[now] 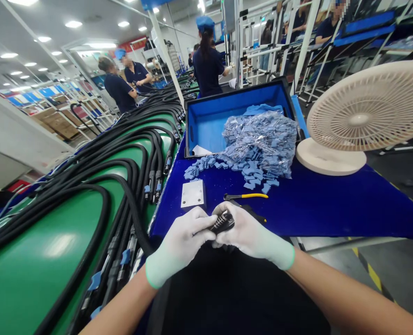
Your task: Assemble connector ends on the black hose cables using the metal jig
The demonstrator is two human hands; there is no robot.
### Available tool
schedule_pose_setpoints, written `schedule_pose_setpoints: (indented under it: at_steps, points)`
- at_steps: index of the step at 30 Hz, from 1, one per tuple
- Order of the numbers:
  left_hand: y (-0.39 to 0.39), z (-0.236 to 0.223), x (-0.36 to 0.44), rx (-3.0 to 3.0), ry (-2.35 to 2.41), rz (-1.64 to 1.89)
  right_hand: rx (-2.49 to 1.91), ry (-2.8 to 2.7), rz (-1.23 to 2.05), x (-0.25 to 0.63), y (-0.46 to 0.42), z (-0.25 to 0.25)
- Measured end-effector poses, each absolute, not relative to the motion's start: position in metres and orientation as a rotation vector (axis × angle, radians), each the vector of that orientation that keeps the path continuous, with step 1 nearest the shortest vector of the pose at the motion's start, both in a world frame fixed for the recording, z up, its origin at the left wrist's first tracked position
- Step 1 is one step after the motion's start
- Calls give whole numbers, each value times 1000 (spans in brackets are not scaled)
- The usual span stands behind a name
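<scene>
Both my hands wear white gloves and meet at the near edge of the blue table (325,204). My left hand (182,242) and my right hand (251,235) are closed together on a small black ribbed connector (222,222) at the end of a black cable. Just beyond them lie yellow-handled pliers (245,196) and a small white plate (193,193). A pile of little blue clips (248,165) spills from clear bags (265,137) at the open blue bin (206,123).
A green conveyor (53,246) on the left carries several black cables (129,153) with blue clips. A cream fan (367,109) stands at the table's right. Several people in dark blue work further back. Floor with yellow-black tape lies to the right.
</scene>
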State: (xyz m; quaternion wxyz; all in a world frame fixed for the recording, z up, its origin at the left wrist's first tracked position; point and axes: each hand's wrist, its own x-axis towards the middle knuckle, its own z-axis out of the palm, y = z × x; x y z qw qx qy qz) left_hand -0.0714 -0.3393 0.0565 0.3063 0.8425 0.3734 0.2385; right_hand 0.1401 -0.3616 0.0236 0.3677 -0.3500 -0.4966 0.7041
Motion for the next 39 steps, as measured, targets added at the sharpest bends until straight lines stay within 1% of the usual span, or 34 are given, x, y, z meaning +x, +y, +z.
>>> schedule_pose_setpoints:
  at_steps: [3, 6, 8, 15, 18, 20, 22, 24, 25, 27, 29, 30, 31, 32, 33, 35, 37, 39]
  points:
    - [-335, 49, -72, 2076, 969, 658, -926, -1291, 1767, 143, -362, 24]
    - [-336, 46, -68, 2064, 909, 732, -928, -1286, 1761, 144, -363, 23]
    - [-338, 46, -65, 2067, 882, 711, -910, -1289, 1760, 145, -363, 21]
    - [-321, 34, -55, 1698, 1291, 612, -1010, -1192, 1695, 141, -364, 12]
    - [-329, 28, -55, 1855, 1433, 647, -1000, -1047, 1729, 143, -365, 6]
    - [-349, 22, -58, 2041, 1501, 731, -967, -920, 1728, 145, -364, 1]
    - [-372, 13, -59, 2044, 1477, 720, -923, -802, 1680, 144, -365, -3]
    - [-389, 1, -58, 1701, 1329, 695, -910, -718, 1612, 138, -369, -6]
    - [-393, -4, -57, 1445, 1221, 756, -920, -685, 1583, 133, -373, -7]
    - [-389, -7, -54, 911, 1013, 1026, -950, -678, 1565, 123, -382, -7]
    - [-375, 0, -55, 494, 894, 1329, -950, -867, 1667, 122, -388, -5]
    - [-366, 7, -58, 354, 879, 1440, -958, -1064, 1701, 127, -388, -3]
    - [-356, 15, -62, 265, 863, 1511, -985, -1289, 1670, 138, -384, -2]
    - [-347, 23, -67, 229, 823, 1550, -1028, -1492, 1579, 154, -377, -1]
    - [-338, 31, -73, 238, 762, 1560, -1137, -1686, 1322, 175, -368, -2]
    - [-320, 46, -85, 338, 634, 1542, -1350, -1719, 935, 222, -344, -6]
    - [-300, 58, -94, 494, 586, 1519, -1662, -2097, 401, 264, -319, -15]
    - [-277, 68, -99, 676, 640, 1537, -1803, -2347, 161, 291, -299, -26]
